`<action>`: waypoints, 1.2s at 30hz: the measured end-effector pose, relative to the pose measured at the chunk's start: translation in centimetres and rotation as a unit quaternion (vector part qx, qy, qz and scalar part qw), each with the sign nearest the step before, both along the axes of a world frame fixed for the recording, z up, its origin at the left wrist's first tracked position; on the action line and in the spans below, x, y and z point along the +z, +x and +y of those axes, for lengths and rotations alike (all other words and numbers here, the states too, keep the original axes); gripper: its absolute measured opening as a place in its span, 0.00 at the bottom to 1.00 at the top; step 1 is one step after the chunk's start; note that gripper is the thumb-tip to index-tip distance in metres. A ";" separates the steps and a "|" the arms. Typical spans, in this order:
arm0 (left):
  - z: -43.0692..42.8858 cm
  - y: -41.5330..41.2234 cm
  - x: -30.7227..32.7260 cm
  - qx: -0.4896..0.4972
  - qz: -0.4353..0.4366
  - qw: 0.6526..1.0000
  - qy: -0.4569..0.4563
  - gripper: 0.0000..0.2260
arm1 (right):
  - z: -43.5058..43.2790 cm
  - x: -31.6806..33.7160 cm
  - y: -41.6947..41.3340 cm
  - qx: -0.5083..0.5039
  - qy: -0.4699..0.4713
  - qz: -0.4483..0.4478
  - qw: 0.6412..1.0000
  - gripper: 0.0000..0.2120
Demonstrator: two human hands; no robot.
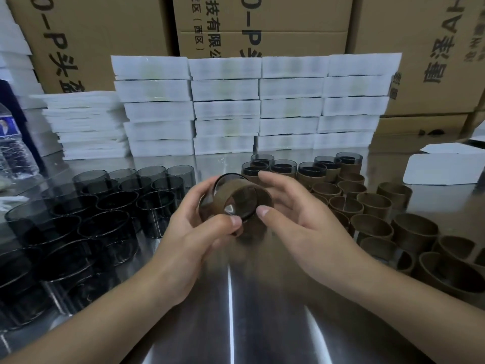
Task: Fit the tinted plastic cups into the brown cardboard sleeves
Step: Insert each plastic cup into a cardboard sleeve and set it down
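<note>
Brown card wraps the cup (240, 203) between your fingertips. Your left hand (183, 240) curls round its body to steady it, base tilted toward you, while your right hand (296, 219) pinches the sleeve (265, 197), thumb at the base edge, likely to slide it home. You hold it above the steel table (236, 324), clear of both supplies: bare cups (110, 203) left, empty sleeves (372, 206) right, finished ones (283, 168) parked behind.

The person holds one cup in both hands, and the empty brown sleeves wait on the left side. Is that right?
No: the head view shows the empty brown sleeves on the right side. The left hand and right hand do hold one cup.
</note>
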State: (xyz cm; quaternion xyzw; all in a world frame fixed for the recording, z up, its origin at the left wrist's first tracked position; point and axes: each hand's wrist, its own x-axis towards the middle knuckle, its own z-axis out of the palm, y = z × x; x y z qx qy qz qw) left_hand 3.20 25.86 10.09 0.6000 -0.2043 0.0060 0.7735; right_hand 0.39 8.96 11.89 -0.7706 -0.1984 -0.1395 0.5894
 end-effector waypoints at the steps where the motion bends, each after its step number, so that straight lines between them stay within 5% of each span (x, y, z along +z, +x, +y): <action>1: 0.0 0.0 0.0 0.009 -0.013 1.000 0.006 0.32 | -0.1 0.1 0.0 0.000 0.004 -0.002 1.000 0.20; 10: -0.1 -0.2 0.0 0.028 -0.059 0.997 0.031 0.31 | -0.1 0.6 0.1 -0.024 0.015 -0.015 0.999 0.17; 17: 0.1 -0.4 0.4 0.032 -0.068 0.997 0.035 0.21 | -0.2 0.7 0.3 0.000 0.013 0.005 1.000 0.17; 24: 0.1 0.0 0.1 -0.045 0.033 0.998 -0.019 0.25 | -0.7 0.6 0.6 -0.010 0.027 0.008 1.000 0.02; 30: -0.1 -0.3 0.8 -0.071 0.081 0.994 -0.025 0.30 | -0.1 -0.1 1.0 0.007 0.001 0.134 0.991 0.19; 36: -0.2 -0.7 1.2 -0.107 0.097 0.988 -0.052 0.28 | -0.1 -0.4 1.1 -0.001 0.060 0.168 0.984 0.42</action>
